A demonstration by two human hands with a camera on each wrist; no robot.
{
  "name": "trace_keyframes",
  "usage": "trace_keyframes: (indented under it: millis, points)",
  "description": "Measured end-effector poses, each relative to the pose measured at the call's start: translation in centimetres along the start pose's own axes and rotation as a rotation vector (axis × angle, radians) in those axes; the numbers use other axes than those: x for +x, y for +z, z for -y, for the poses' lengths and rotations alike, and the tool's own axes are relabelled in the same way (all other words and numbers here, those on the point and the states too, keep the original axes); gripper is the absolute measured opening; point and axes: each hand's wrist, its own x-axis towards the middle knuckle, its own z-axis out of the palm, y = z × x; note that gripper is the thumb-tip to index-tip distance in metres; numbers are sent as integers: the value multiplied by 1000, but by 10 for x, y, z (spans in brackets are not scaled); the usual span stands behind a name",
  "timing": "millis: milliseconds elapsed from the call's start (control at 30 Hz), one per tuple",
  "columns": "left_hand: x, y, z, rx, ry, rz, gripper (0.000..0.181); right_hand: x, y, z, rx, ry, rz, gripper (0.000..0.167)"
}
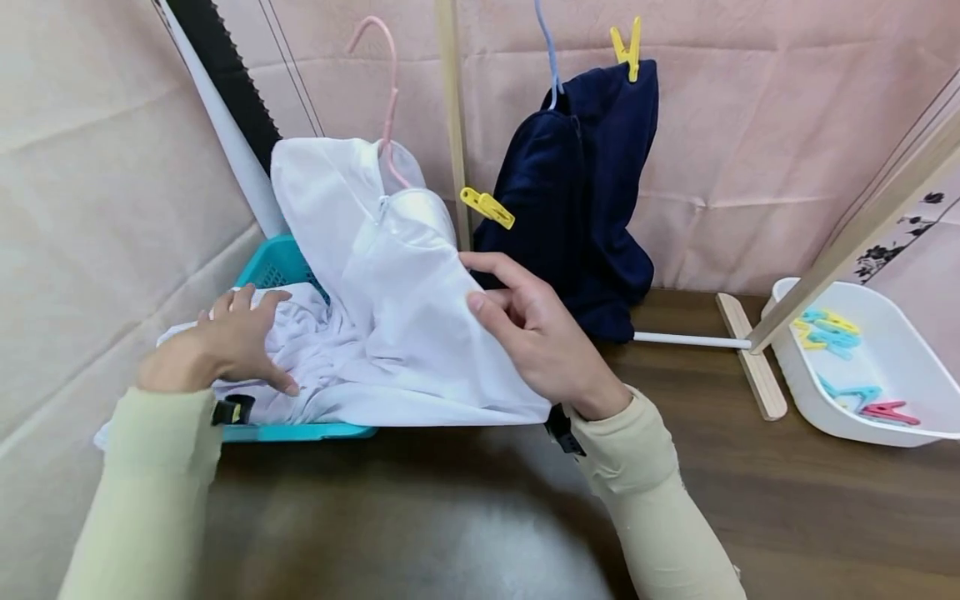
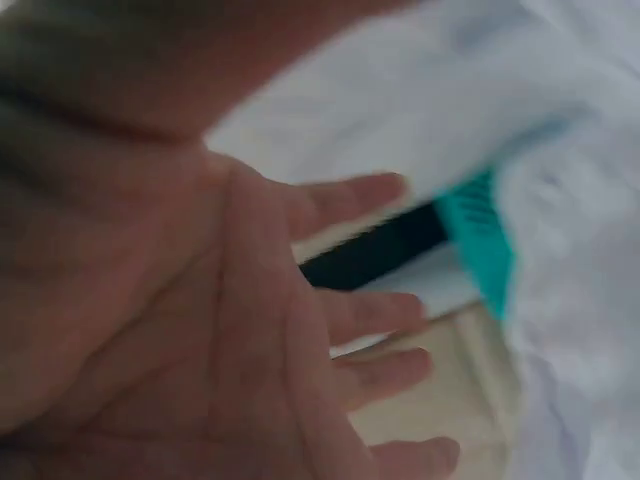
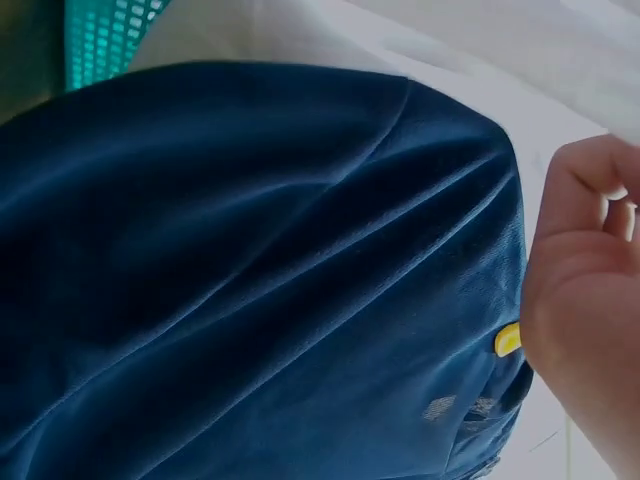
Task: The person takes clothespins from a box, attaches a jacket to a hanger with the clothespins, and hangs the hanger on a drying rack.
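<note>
A white garment with a short zip hangs from a pink hanger, its lower part spread over a teal basket. My right hand pinches the garment's right edge between thumb and index finger. Spread fingers mark my left hand, held above crumpled white cloth in the basket; in the left wrist view its palm holds nothing. Just behind the right hand hangs a navy garment on a blue hanger, with one yellow clothespin at its left edge and another yellow clothespin on top.
A wooden post stands behind the garments. To the right, a wooden frame foot and a white rod lie low over the brown table. Beyond them, a white tub contains several coloured clothespins.
</note>
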Motion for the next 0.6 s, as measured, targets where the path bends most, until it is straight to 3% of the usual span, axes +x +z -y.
trace_keyframes:
  millis: [167, 267, 467, 600]
  points:
    - [23, 1, 5, 88, -70, 208, 146, 1, 0, -1, -31, 6, -5, 39]
    - [36, 7, 3, 88, -150, 282, 151, 1, 0, -2, -35, 6, -19, 39]
    - [63, 26, -13, 58, -265, 328, 157, 2, 0, -8, -15, 26, -37, 39]
    - [67, 37, -22, 47, -273, 282, 149, 3, -1, -12, -22, 29, -40, 39]
